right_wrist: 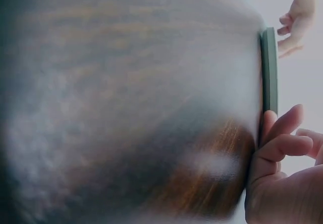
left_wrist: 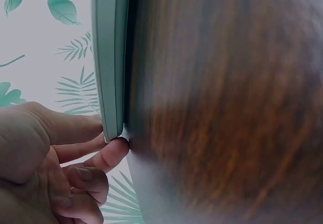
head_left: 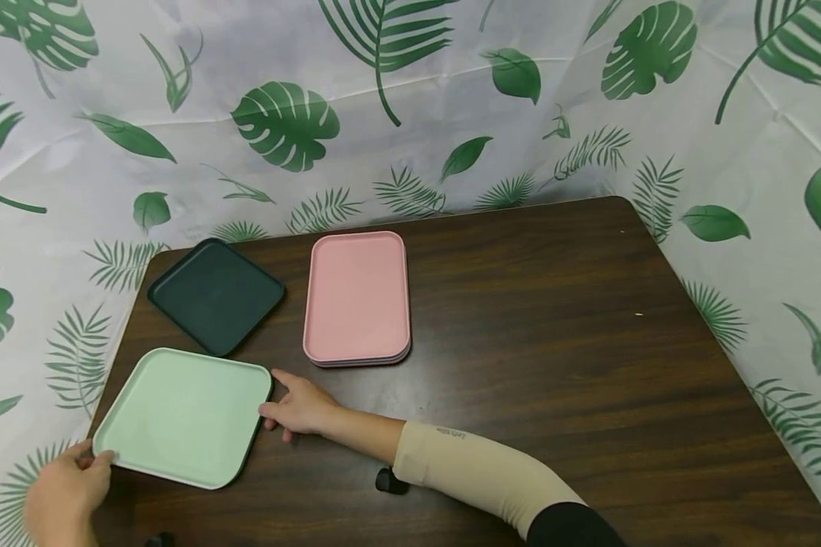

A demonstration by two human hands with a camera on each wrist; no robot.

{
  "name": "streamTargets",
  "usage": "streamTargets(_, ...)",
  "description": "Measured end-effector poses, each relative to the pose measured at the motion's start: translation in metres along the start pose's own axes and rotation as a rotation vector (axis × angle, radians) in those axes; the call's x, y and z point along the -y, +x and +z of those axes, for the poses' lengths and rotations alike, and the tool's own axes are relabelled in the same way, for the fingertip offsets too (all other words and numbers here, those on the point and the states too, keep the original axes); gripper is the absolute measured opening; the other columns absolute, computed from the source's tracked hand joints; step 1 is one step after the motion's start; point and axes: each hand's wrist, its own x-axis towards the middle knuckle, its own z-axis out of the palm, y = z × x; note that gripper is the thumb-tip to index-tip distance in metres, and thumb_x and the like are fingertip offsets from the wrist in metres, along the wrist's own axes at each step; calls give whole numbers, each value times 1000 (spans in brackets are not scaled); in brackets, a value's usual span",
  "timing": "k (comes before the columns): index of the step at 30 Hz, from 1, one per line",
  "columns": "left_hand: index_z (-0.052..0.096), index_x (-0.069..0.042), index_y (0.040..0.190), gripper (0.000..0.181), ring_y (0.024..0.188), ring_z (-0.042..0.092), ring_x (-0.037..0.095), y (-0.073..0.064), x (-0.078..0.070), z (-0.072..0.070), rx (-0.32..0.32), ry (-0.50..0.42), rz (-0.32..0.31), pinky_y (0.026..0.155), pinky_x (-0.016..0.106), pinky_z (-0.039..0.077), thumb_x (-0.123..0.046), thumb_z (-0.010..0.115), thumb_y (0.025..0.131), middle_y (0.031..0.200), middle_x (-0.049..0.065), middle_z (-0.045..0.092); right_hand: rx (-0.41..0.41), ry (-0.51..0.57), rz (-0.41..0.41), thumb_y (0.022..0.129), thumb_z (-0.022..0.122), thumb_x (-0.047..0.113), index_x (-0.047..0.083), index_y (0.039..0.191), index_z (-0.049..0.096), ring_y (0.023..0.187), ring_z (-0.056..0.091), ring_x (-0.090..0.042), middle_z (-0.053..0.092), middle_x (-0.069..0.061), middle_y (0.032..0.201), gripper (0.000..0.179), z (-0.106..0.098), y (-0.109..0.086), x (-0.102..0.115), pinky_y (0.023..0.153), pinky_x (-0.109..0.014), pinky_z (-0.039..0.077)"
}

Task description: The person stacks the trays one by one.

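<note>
A light green rectangular tray [head_left: 185,418] lies at the table's near left, spanning the space between my two hands. At its near left corner my left hand [head_left: 68,486] pinches the rim, thumb above and fingertips beneath; the left wrist view gives this grip close up, under the tray's pale side wall [left_wrist: 108,62]. My right hand [head_left: 304,406] holds the right edge, thumb and index finger on the rim. From the right wrist, fingers curl at the end of the tray's side [right_wrist: 270,72], and the left hand appears beyond it.
Behind the light green tray lies a dark green tray [head_left: 215,296], turned at an angle. A stack of trays with a pink one [head_left: 357,296] on top stands to its right. The brown wooden table [head_left: 554,327] meets a leaf-print cloth [head_left: 424,99] at its back. A small black object [head_left: 391,481] shows beside the right forearm.
</note>
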Motion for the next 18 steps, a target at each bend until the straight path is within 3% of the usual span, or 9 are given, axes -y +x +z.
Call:
streamTargets(5,49,7,133,49,99,53,51,0,-2,0,9,2,-15,76,58,42,-25,54,96,114,31,57,17,64,19,91,69,18,17,151,40,37,52,-10,68,3,65,66,-1,2,1,41,-21,39)
streamTargets(18,49,10,130,47,95,55,47,-2,-5,0,-10,6,-20,74,54,41,-22,53,96,109,32,57,-10,-19,-6,89,70,20,19,149,43,43,57,-8,67,13,70,66,-2,1,1,53,-19,42)
